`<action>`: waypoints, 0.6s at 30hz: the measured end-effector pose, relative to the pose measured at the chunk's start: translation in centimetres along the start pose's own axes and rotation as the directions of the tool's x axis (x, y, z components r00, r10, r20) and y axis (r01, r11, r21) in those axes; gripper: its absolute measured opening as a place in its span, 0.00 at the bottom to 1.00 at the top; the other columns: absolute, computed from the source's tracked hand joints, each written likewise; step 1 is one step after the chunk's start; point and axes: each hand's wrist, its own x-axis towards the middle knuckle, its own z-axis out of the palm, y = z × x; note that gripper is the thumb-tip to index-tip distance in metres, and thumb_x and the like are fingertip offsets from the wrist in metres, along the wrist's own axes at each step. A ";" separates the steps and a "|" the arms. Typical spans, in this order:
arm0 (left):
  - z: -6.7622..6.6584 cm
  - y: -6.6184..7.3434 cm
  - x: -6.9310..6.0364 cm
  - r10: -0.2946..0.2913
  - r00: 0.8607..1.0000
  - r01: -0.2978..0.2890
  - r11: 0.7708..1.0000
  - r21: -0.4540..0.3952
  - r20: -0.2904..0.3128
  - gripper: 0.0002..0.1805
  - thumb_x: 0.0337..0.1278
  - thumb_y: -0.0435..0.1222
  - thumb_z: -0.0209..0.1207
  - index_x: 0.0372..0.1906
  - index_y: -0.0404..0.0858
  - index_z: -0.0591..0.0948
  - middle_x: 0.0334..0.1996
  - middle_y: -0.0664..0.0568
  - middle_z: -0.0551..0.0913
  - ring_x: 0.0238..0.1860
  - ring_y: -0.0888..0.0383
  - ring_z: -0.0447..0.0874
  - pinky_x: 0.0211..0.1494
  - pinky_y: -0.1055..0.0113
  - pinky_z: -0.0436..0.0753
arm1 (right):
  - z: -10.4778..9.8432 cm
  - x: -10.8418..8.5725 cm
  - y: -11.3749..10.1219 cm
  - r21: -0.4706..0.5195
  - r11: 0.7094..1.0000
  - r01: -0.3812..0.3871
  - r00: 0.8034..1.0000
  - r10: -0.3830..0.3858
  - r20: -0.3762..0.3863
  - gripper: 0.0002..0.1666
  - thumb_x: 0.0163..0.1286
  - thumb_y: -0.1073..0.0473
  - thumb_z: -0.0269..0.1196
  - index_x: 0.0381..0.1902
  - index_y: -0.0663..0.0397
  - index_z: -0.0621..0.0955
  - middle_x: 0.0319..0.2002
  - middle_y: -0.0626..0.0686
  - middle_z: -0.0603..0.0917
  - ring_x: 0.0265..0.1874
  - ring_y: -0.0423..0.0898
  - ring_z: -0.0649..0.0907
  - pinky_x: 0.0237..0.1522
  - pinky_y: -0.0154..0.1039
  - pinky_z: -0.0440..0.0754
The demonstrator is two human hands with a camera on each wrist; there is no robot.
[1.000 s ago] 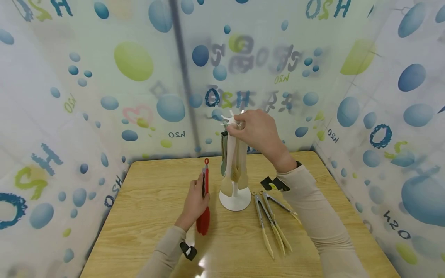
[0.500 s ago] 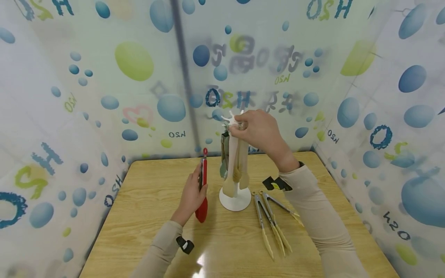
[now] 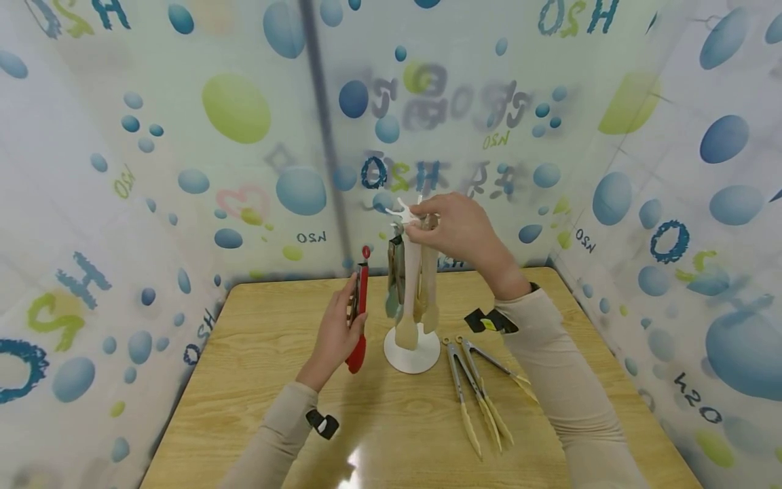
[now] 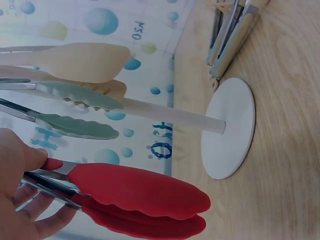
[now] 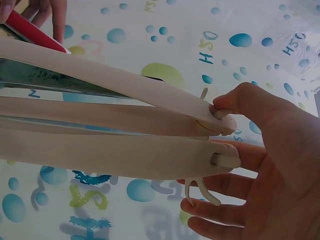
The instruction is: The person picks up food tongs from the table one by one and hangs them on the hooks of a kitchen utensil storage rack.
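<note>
My left hand point(image 3: 332, 329) grips red-tipped tongs point(image 4: 140, 187) by their handles, closed and with the red heads downward, above the table left of a white utensil stand point(image 3: 404, 358). At the stand's top, my right hand point(image 3: 459, 227) pinches the white hooks between thumb and fingers. Cream utensils point(image 5: 125, 155) hang from the hooks, among them a turner-like one point(image 4: 90, 62). Green-tipped tongs point(image 4: 77, 126) hang on the stand's left side, close to my left hand. The tongs' red loop point(image 3: 366, 252) sits below the hook level, apart from the hooks.
Yellow-tipped tongs point(image 3: 469, 394) lie on the wooden table point(image 3: 275, 319) right of the stand, under my right forearm. A patterned curtain wall point(image 3: 244, 170) closes off the back and sides.
The red tongs and left hand have risen and moved away from me. The stand's top has turned slightly under the right hand, bringing the green-tipped tongs more into sight.
</note>
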 end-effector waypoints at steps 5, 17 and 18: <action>-0.6 0.7 0.6 0.050 0.999 -0.050 0.999 -0.003 -0.016 0.45 0.63 0.28 0.62 0.80 0.48 0.52 0.56 0.37 0.74 0.50 0.45 0.80 0.43 0.56 0.87 | -0.1 0.0 0.2 0.019 1.000 0.016 1.000 -0.016 0.012 0.24 0.69 0.44 0.62 0.60 0.41 0.82 0.45 0.49 0.88 0.30 0.45 0.79 0.33 0.41 0.74; -2.1 2.7 2.3 0.156 0.986 -0.156 0.988 0.018 -0.061 0.46 0.60 0.28 0.64 0.79 0.50 0.54 0.58 0.39 0.75 0.52 0.46 0.79 0.46 0.55 0.87 | -0.5 0.1 0.8 0.077 0.996 0.037 0.998 -0.041 0.051 0.25 0.69 0.45 0.63 0.61 0.44 0.81 0.57 0.50 0.85 0.38 0.47 0.82 0.41 0.46 0.78; -2.1 2.8 2.4 0.162 0.985 -0.162 0.987 0.020 -0.063 0.46 0.60 0.28 0.63 0.79 0.50 0.54 0.57 0.39 0.75 0.52 0.47 0.79 0.47 0.55 0.87 | -0.5 0.1 0.8 0.087 0.996 0.036 0.998 -0.041 0.055 0.25 0.69 0.46 0.63 0.61 0.44 0.82 0.58 0.50 0.85 0.39 0.48 0.82 0.42 0.47 0.78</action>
